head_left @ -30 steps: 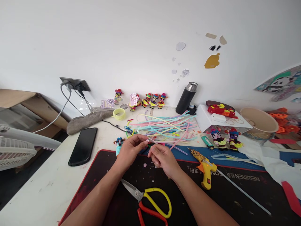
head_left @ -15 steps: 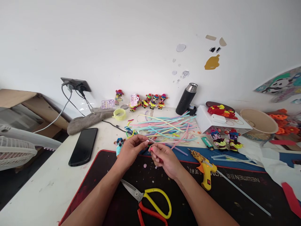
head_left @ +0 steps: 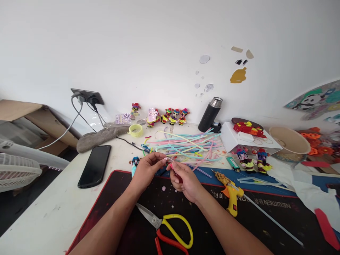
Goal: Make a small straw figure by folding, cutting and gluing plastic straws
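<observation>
My left grip (head_left: 165,160) is pinched narrow on a pale strip (head_left: 170,160), whose short visible length bridges to my right grip (head_left: 172,166). The right is closed too, with a small pinkish-red piece (head_left: 171,165) showing at its fingertips; the curled fingers hide anything more. Both grips hang over the far edge of the dark mat (head_left: 111,202), just in front of a pile of pastel strips (head_left: 188,143) on the tabletop (head_left: 47,209). Behind the pile, a black flask (head_left: 209,115) shows its steel mouth, its inside out of sight, with a dark cup (head_left: 216,126) beside its base. Right of that, a white box (head_left: 227,137) carries red and yellow pieces (head_left: 248,129) and a small white case (head_left: 244,136) on top; I cannot see into the box. Next to it, a beige bowl (head_left: 293,140) has a thin curved thing inside, too small to tell. At far left, beside the tabletop, a cardboard box (head_left: 21,109) gapes around something greyish and unclear. Nearer me, scissors (head_left: 154,220) lie on the mat, and a yellow glue gun (head_left: 233,198) has a long translucent stick (head_left: 273,219) extending from its back.
</observation>
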A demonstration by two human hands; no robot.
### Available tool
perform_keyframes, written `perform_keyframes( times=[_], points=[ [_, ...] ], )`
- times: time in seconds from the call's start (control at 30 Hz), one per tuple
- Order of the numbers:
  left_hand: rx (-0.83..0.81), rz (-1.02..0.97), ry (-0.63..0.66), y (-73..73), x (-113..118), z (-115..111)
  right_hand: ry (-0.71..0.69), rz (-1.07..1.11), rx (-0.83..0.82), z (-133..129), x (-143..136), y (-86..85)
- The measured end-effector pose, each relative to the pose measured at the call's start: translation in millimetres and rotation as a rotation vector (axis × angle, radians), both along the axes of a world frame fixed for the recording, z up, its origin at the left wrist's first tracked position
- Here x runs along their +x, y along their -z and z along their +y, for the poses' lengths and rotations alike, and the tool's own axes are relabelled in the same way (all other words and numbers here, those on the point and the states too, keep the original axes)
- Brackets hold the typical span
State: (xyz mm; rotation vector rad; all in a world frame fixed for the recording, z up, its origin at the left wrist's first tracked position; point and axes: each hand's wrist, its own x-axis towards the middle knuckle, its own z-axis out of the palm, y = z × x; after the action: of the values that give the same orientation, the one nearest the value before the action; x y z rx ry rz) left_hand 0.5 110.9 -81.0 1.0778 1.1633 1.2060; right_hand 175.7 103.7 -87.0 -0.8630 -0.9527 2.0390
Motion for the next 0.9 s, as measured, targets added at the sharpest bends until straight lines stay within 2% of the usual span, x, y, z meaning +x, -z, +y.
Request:
perform_keyframes(
  times=[0.17,0.3,0.57,0.9],
  points=[
    [0.01,-0.026,-0.003,0.2,-1.4,0.2,-0.034,-0.05,0.047,3.5,-2.2,-3.8],
    [-0.011,-0.034,-0.014,0.3,-1.3,0.4,0.032,-0.113,0.084,4.3,-8.6,2.8],
    [-0.021,-0.025,0.039,-5.6,2.0,-2.6,0.07,-0.27,0.136,0.7,-10.4,9.5],
    [-0.018,0.007,0.027,-4.2,2.0,-2.9,0.063,-0.444,0.277,-0.7,-13.1,14.8]
  ],
)
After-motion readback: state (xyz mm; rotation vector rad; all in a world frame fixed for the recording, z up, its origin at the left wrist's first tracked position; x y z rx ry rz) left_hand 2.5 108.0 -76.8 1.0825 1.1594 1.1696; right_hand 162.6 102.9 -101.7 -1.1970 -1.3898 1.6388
